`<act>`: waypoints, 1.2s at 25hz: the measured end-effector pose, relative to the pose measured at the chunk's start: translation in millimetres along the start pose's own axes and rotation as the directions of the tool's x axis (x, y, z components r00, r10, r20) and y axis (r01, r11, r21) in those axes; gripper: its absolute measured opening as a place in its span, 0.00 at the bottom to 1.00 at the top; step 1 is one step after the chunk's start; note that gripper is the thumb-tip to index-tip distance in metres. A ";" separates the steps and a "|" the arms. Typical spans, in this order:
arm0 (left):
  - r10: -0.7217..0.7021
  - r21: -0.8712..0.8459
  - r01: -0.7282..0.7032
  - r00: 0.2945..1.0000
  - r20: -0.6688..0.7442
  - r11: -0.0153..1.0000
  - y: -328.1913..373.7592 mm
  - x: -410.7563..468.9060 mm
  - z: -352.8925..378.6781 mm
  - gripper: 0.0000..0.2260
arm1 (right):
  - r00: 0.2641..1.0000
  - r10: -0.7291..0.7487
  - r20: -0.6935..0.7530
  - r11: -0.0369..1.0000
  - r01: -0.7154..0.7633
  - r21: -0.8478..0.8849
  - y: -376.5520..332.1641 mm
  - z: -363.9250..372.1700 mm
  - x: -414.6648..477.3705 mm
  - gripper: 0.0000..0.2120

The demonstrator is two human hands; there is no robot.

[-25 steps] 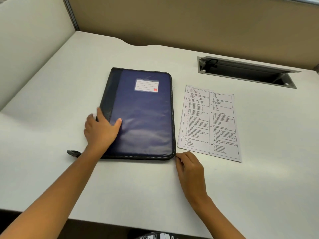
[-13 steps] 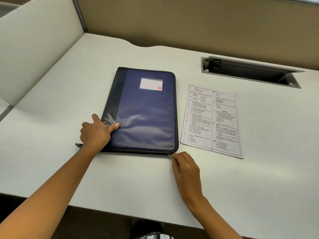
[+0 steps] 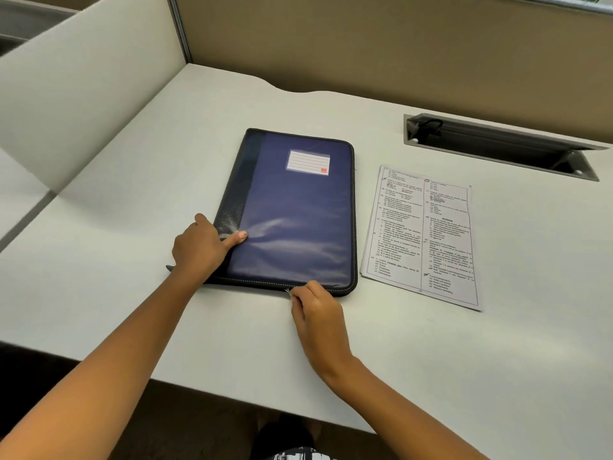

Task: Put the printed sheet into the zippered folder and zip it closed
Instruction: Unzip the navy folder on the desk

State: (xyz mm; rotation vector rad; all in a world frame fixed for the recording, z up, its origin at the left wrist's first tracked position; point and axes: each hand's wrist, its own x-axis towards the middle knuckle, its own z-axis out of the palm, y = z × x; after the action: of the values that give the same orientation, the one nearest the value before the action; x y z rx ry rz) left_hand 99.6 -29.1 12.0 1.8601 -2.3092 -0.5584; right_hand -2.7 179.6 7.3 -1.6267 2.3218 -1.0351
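Observation:
A dark blue zippered folder (image 3: 295,214) with a black spine and a white label lies flat on the white desk (image 3: 132,200). My left hand (image 3: 202,247) presses on its near left corner, thumb stretched over the cover. My right hand (image 3: 315,305) is at the folder's near edge, fingers pinched on the small metal zipper pull (image 3: 288,291). The printed sheet (image 3: 423,235) lies flat on the desk just right of the folder, touched by neither hand.
A grey cable slot (image 3: 497,146) with a raised flap is sunk into the desk at the back right. A white divider panel (image 3: 83,94) stands along the left, a beige partition (image 3: 381,44) at the back. The desk's front edge runs under my forearms.
My right hand has slid left along the folder's near edge from the near right corner, pinching the zipper pull. My left hand has shifted slightly toward the folder's near left corner.

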 end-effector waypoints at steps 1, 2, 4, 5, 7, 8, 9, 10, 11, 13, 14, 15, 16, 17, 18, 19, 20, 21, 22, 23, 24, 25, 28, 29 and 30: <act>-0.007 0.004 0.007 1.000 0.007 1.000 -0.6 1.1 -0.5 0.34 | 1.000 -0.015 0.013 1.000 0.015 -0.010 -1.9 2.8 1.8 0.05; -0.012 0.005 0.012 1.000 0.013 1.000 -1.1 2.4 -1.0 0.34 | 0.999 -0.029 0.028 0.999 0.030 -0.022 -3.7 5.4 3.4 0.04; -0.010 0.003 0.010 1.000 0.015 1.000 -2.4 3.9 -1.8 0.33 | 0.997 -0.060 0.055 0.997 0.063 -0.048 -9.1 12.0 7.4 0.02; -0.004 0.005 0.004 1.000 0.010 1.000 -3.1 3.8 -1.8 0.32 | 0.995 -0.078 0.064 0.995 0.082 -0.061 -12.7 16.8 10.1 0.01; 0.004 0.009 -0.003 1.000 -0.008 1.000 -4.0 2.4 -1.1 0.32 | 0.990 -0.112 0.089 0.989 0.119 -0.085 -22.3 28.6 16.5 0.02; 0.005 0.008 -0.005 1.000 -0.019 1.000 -4.0 1.4 -0.9 0.32 | 0.987 -0.131 0.098 0.986 0.140 -0.092 -28.1 34.6 20.0 0.03; 0.007 0.009 -0.006 1.000 -0.030 1.000 -3.9 0.3 -0.8 0.32 | 0.982 -0.152 0.107 0.982 0.162 -0.092 -34.3 40.8 23.2 0.05; 0.011 0.016 -0.010 0.999 -0.042 1.000 -4.1 -0.6 -1.0 0.32 | 0.978 -0.171 0.122 0.979 0.183 -0.093 -40.3 46.4 26.5 0.05; 0.017 0.027 -0.016 0.999 -0.050 1.000 -3.9 -1.1 -1.3 0.32 | 0.972 -0.190 0.136 0.974 0.204 -0.098 -46.1 51.2 29.8 0.05; 0.028 0.048 -0.025 0.998 -0.054 0.999 -4.0 -0.6 -3.2 0.33 | 0.961 -0.235 0.146 0.962 0.252 -0.109 -55.1 61.3 36.2 0.04; 0.031 0.057 -0.028 0.998 -0.052 0.998 -4.1 0.5 -4.8 0.33 | 0.953 -0.257 0.163 0.955 0.277 -0.108 -59.0 66.7 39.2 0.04; 0.032 0.066 -0.029 0.998 -0.047 0.997 -4.1 1.8 -6.6 0.33 | 0.942 -0.278 0.187 0.949 0.299 -0.097 -63.7 71.3 42.0 0.03; 0.033 0.076 -0.031 0.999 -0.035 0.997 -3.7 3.3 -8.4 0.34 | 0.930 -0.299 0.213 0.944 0.321 -0.078 -69.1 74.8 44.6 0.04; 0.034 0.084 -0.032 0.999 -0.020 0.996 -3.0 4.5 -10.0 0.34 | 0.914 -0.327 0.241 0.935 0.350 -0.060 -74.5 78.2 45.7 0.06; 0.032 0.088 -0.032 0.999 -0.007 0.996 -2.4 5.0 -10.9 0.35 | 0.902 -0.352 0.251 0.926 0.374 -0.045 -78.7 81.7 45.8 0.07; 0.029 0.086 -0.029 1.000 -0.001 0.996 -1.9 4.7 -11.0 0.35 | 0.901 -0.364 0.236 0.925 0.380 -0.026 -81.0 84.6 45.5 0.07; 0.026 0.080 -0.026 1.000 -0.001 0.996 -2.2 3.8 -10.1 0.35 | 0.907 -0.362 0.216 0.929 0.370 0.002 -81.9 85.7 45.1 0.08; 0.024 0.068 -0.024 1.000 -0.001 0.997 -2.6 2.8 -8.9 0.35 | 0.909 -0.359 0.213 0.932 0.362 0.029 -80.9 85.8 45.4 0.08; 0.021 0.049 -0.021 1.000 0.003 0.999 -3.5 1.1 -7.8 0.34 | 0.905 -0.359 0.227 0.932 0.360 0.039 -77.9 85.0 45.7 0.09; 0.016 0.023 -0.016 1.000 0.012 1.000 -4.2 -0.8 -6.8 0.34 | 0.900 -0.360 0.244 0.931 0.363 0.034 -73.4 82.4 44.8 0.10; 0.011 -0.007 -0.011 1.000 0.022 1.000 -4.6 -3.2 -5.7 0.33 | 0.898 -0.364 0.249 0.929 0.368 0.033 -67.6 78.4 42.9 0.10; 0.004 -0.043 -0.003 1.000 0.026 0.999 -4.7 -5.9 -4.7 0.32 | 0.901 -0.368 0.230 0.929 0.368 0.043 -61.8 72.5 40.2 0.10; 0.018 -0.128 -0.026 0.998 -0.063 0.991 -5.5 -21.8 0.1 0.30 | 0.958 -0.278 0.077 0.959 0.271 0.085 -39.1 46.1 30.5 0.07; 0.060 -0.131 -0.078 0.989 -0.135 0.988 -6.3 -29.3 2.8 0.31 | 0.978 -0.210 0.002 0.973 0.209 0.096 -28.4 35.5 28.6 0.07; 0.117 -0.140 -0.148 0.971 -0.210 0.979 -7.5 -37.8 5.4 0.31 | 0.987 -0.140 -0.081 0.984 0.147 0.097 -16.7 24.3 27.1 0.07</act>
State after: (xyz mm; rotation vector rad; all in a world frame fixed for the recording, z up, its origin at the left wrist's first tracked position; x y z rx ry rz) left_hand 113.6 7.2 9.3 1.5995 -2.1725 -0.4921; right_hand 10.4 141.8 6.2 -1.7663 2.1810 -1.2425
